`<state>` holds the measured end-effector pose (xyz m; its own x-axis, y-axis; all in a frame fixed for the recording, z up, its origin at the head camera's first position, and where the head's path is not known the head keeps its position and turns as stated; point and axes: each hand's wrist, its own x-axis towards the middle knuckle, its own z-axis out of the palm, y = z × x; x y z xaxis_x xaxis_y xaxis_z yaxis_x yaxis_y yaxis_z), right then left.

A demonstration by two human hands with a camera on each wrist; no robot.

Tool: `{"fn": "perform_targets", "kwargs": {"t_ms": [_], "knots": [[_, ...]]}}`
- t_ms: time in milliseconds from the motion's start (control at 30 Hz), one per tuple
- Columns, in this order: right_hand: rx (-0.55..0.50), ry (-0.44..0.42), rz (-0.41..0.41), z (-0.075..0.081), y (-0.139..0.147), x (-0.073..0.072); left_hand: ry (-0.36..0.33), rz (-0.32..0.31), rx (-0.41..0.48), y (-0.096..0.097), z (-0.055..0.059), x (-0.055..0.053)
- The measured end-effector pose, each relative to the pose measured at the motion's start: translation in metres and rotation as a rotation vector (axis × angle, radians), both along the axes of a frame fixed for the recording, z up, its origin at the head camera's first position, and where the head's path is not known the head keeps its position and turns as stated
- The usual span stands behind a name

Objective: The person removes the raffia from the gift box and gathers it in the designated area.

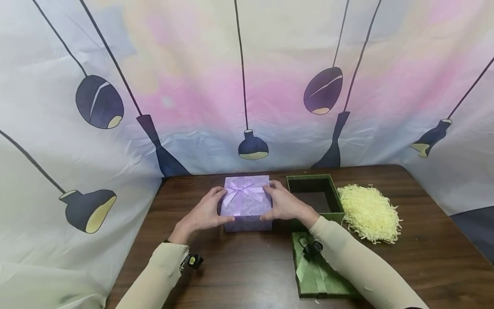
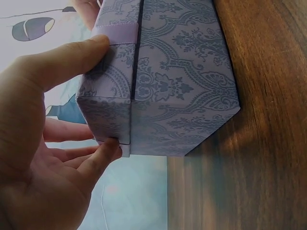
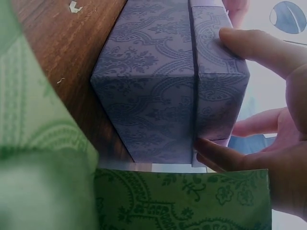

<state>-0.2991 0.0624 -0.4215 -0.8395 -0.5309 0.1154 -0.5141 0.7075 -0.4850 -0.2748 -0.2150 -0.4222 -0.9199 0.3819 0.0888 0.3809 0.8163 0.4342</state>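
A lavender gift box with a damask pattern stands on the table, its lid (image 1: 248, 209) seated on the box body (image 2: 187, 72). A satin ribbon bow (image 1: 242, 189) is tied across the lid. My left hand (image 1: 203, 211) grips the lid's left side, thumb on the front edge and fingers along the side. From the right, my right hand (image 1: 286, 204) holds the lid in the same way, thumb at the front. Both wrist views show a thin dark seam between lid and body.
Right of the lavender box stands an uncovered green box (image 1: 337, 193). Its green lid (image 1: 308, 288), with a ribbon, lies in front of it under my right forearm. Pale yellow shredded paper (image 1: 370, 213) is heaped farther right. A printed curtain (image 1: 200, 77) hangs behind the wooden table (image 1: 231, 274).
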Motion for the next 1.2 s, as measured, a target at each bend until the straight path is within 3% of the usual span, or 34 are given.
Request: {"fn": "perform_targets", "kwargs": {"t_ms": [367,800,1200], "knots": [[-0.016,-0.002,-0.005,0.0013,0.0007,0.0029,-0.014,0.018,0.013,0.0006,0.0022,0.0037],[-0.030,0.019,-0.010,0.0048,0.0022,0.0036,0.059,-0.008,0.020,0.0006,0.0051,0.0038],[-0.047,0.043,-0.025,0.0084,0.0031,0.0086,0.073,-0.004,0.029,-0.0010,0.0073,0.0050]]}}
